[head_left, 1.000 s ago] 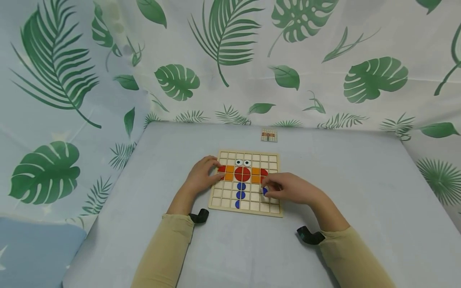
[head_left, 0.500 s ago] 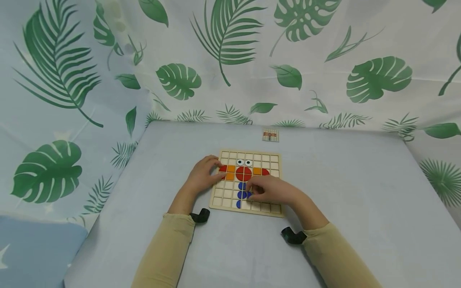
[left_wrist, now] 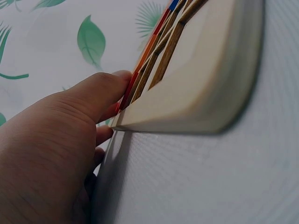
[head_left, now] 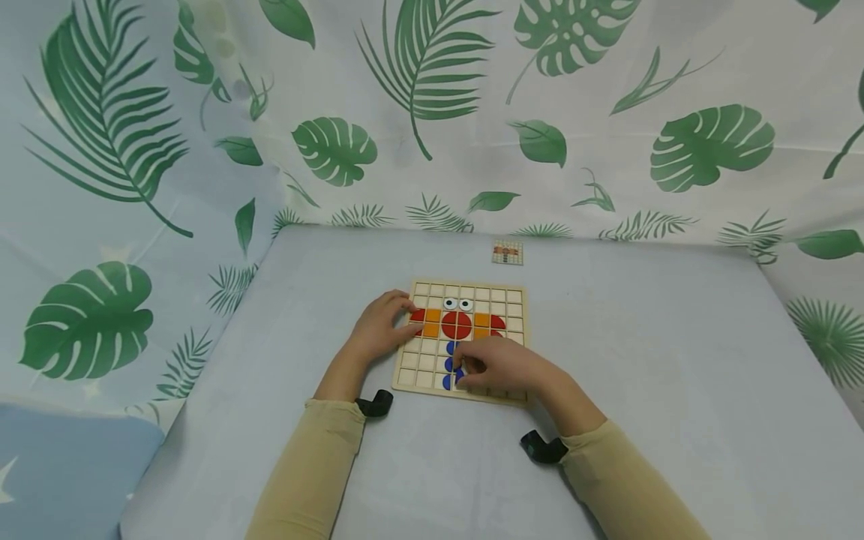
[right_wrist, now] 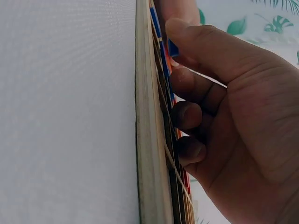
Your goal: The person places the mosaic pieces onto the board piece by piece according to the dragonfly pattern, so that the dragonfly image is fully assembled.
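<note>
A square wooden grid board (head_left: 409, 375) lies on the table, its cells partly filled with coloured tiles. My left hand (head_left: 380, 326) rests at its left edge, thumb and fingertips by the red tiles (head_left: 418, 316); the left wrist view shows the thumb straight along the rim. With thumb and forefinger my right hand (head_left: 502, 364) pinches a small blue tile (right_wrist: 173, 48) close over the lower middle of the board. Just left of those fingertips is a column of blue tiles (head_left: 448, 364). The right hand's other fingers are curled and hide part of the lower right cells.
Two eye tiles (head_left: 466, 304), a red disc of tiles (head_left: 456, 325) and orange tiles (head_left: 433, 322) sit higher on the board. Behind it lies a small pattern card (head_left: 508, 253). Leaf-printed cloth (head_left: 432, 172) hangs along the table's back and sides.
My right hand has moved left across the board from its right side, then slightly toward me, with the blue tile in its fingers. My left hand has stayed at the left edge.
</note>
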### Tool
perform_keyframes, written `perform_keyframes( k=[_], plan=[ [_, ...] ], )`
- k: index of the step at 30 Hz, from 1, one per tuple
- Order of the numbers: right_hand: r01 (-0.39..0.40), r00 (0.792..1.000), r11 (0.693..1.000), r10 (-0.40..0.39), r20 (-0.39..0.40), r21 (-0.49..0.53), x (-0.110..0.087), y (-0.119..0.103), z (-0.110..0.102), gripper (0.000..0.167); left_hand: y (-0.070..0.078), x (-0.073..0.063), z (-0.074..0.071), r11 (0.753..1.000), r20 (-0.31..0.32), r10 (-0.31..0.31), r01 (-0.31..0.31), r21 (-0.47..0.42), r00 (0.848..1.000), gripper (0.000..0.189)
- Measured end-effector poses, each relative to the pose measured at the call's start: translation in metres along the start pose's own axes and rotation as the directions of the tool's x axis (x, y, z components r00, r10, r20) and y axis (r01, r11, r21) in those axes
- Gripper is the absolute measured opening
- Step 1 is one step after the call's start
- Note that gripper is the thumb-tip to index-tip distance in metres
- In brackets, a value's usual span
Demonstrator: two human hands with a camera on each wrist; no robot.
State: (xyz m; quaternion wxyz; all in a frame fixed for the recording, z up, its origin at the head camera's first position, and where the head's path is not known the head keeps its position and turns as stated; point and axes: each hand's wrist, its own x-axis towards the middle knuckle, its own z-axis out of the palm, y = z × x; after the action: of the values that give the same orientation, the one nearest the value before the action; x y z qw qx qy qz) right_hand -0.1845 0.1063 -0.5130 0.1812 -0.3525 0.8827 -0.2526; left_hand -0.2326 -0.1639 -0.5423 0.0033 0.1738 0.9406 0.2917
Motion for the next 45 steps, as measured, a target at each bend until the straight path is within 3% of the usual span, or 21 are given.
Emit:
perform_keyframes(
  k=[8, 17, 28, 37, 45],
  plan=[
    [-0.014, 1.000, 0.999, 0.013, -0.012, -0.034, -0.0010, -0.0033, 0.0008, 0.018, 0.0000, 0.0001, -0.0005, 1.000, 0.002, 0.002, -0.002, -0.002, 1.000, 0.036],
    [-0.021, 1.000, 1.000, 0.020, 0.007, 0.010, -0.0018, -0.0010, -0.0018, 0.015, -0.0010, 0.0018, -0.0003, 1.000, 0.001, 0.011, -0.011, 0.005, 1.000, 0.037],
    [0.038, 0.999, 0.999, -0.038, 0.006, -0.034, -0.0012, 0.0026, -0.0008, 0.008, -0.0037, 0.0025, 0.0013, 1.000, -0.003, 0.013, -0.013, -0.003, 1.000, 0.036],
    [0.036, 0.999, 0.999, -0.036, -0.014, -0.018, -0.0006, 0.0027, 0.0013, 0.010, -0.0024, 0.0010, 0.0008, 1.000, -0.011, 0.016, -0.016, -0.004, 1.000, 0.036],
    [0.057, 0.998, 0.995, -0.059, -0.023, -0.084, -0.0001, 0.0012, 0.0037, 0.005, -0.0003, -0.0013, -0.0005, 1.000, -0.004, 0.005, -0.005, -0.004, 1.000, 0.038]
  ],
)
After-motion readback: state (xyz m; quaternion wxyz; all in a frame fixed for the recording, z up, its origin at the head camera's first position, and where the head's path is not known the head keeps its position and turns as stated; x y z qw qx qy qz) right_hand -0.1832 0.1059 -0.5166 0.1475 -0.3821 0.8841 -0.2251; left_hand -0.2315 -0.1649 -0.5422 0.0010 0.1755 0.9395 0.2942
